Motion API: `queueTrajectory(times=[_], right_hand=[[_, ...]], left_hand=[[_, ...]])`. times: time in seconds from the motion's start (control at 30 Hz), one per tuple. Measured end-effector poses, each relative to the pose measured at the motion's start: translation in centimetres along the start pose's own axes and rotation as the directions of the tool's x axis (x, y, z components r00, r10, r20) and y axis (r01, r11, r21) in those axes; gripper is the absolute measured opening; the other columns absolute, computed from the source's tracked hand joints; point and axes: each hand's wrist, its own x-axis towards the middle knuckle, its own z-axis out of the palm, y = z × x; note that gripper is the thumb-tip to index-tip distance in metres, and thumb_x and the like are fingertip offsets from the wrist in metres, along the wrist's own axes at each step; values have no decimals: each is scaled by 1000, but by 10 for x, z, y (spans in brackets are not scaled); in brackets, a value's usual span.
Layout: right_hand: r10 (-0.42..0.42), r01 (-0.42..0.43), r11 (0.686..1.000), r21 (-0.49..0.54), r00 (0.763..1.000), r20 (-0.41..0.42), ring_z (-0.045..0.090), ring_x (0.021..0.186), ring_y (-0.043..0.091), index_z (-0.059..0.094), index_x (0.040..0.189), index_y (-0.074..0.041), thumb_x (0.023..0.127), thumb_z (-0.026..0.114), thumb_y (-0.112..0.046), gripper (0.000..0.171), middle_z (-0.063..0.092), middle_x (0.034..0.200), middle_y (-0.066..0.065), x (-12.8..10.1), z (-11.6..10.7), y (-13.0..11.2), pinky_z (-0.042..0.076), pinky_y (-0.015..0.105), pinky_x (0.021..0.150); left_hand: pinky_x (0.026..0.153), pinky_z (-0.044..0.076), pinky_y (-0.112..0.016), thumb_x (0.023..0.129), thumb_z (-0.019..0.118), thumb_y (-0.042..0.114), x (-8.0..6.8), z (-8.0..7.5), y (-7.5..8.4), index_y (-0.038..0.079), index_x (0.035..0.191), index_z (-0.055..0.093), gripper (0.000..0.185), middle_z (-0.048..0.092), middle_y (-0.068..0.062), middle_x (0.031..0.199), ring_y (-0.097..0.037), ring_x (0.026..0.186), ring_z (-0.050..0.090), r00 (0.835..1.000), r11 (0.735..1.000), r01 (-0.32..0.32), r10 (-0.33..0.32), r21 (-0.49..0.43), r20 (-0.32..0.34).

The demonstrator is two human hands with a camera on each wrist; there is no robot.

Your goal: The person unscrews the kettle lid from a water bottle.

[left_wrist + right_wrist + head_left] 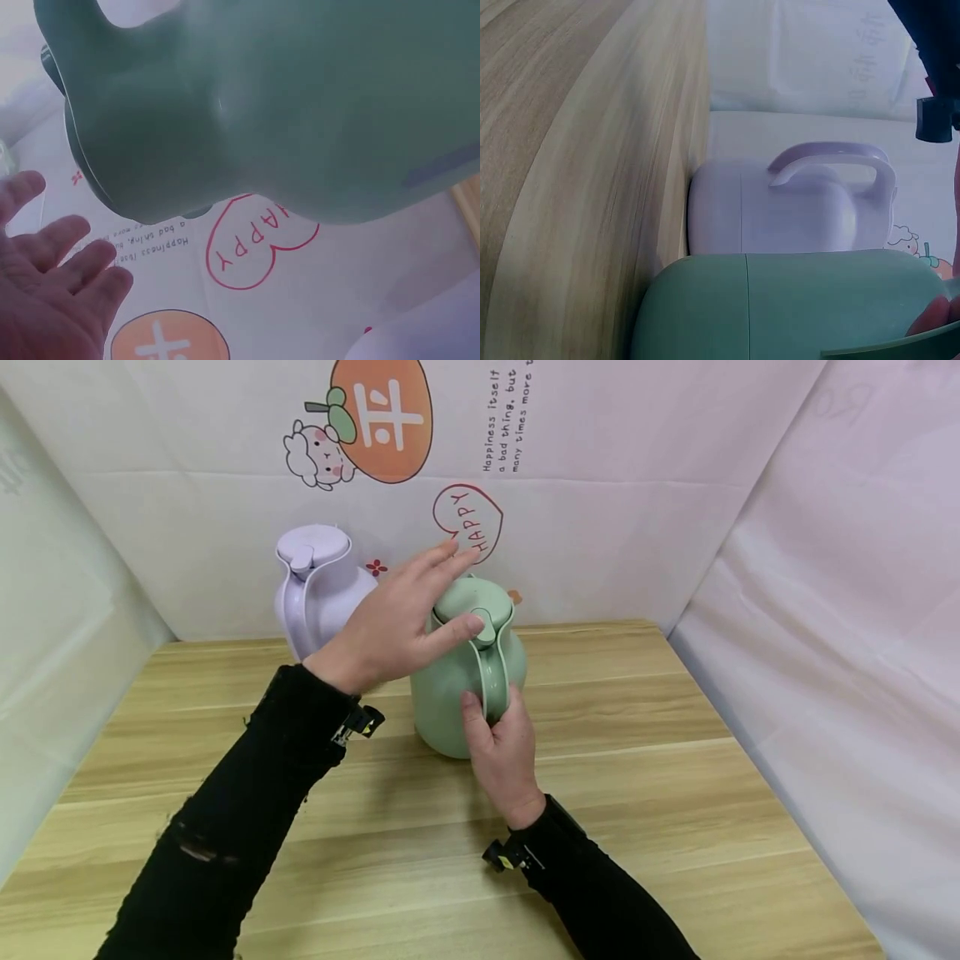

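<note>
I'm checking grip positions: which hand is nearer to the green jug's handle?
Right. The right hand grips the handle of the green jug; the left hand is higher up, by the lid, off the handle.

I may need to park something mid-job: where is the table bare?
The widest bare patch of table lies between the green jug, right sleeve and right cloth. Smaller ones: between right sleeve and left sleeve, in front of the green jug; between left sleeve and left cloth. Crowded: where lilac jug, left hand and green jug bunch together.
</note>
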Motion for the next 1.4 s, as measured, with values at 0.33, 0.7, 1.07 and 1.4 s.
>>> queueTrajectory(times=[0.33,0.7,1.07,1.4], right_hand=[[1,-1,1000,11,1000,8,66,113,18,53,136,-2,107,59,-24,37,67,123,11,0,-1,-1,56,44,95],[7,-7,1000,11,1000,25,67,116,19,52,139,-3,108,56,-26,38,67,127,10,-1,-1,-1,56,45,97],[5,-5,1000,-6,1000,19,67,115,20,52,139,-3,108,56,-25,38,67,126,11,-1,-1,-1,57,46,95],[15,-15,1000,0,1000,21,67,112,18,51,138,-3,108,56,-25,38,67,124,10,-1,-2,-1,57,45,94]], left_hand=[[125,28,-54,99,53,64,16,-5,-3,26,165,34,78,31,-6,170,-26,158,27,983,999,-18,10,42,185],[122,33,-54,98,53,66,23,-1,-1,29,162,41,74,32,-10,170,-33,154,35,965,995,-45,22,84,262],[120,36,-53,100,52,62,24,2,-1,31,156,50,64,38,-11,166,-32,152,38,953,994,-47,16,97,303],[121,35,-52,102,52,62,26,3,-2,29,157,50,64,37,-11,167,-32,153,37,947,994,-41,5,105,321]])
